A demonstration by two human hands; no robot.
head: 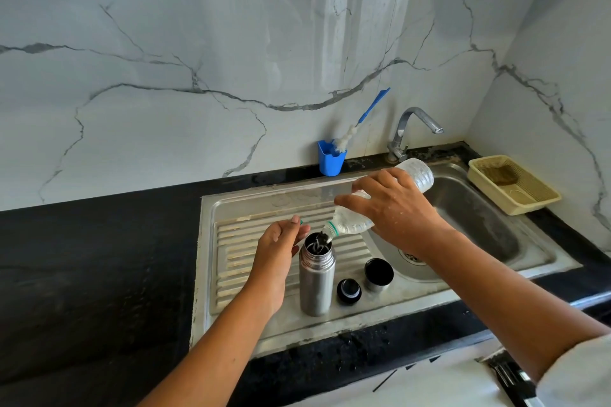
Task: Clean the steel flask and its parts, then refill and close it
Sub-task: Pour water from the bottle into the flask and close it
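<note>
The steel flask (316,284) stands upright and uncapped on the ribbed drainboard (231,261). My right hand (393,208) grips a clear plastic water bottle (413,175) tilted mouth-down, and water runs from it into the flask's mouth. My left hand (281,251) hovers just left of the flask's neck and pinches a small green bottle cap (299,220) in its fingers. To the right of the flask lie its black inner stopper (348,291) and its steel cup lid (379,274), open side up.
The sink basin (479,225) lies to the right, with a steel tap (413,129) behind it. A blue holder (330,162) with a bottle brush (360,122) stands against the marble wall. A beige basket (515,185) sits at far right on the black counter (99,258).
</note>
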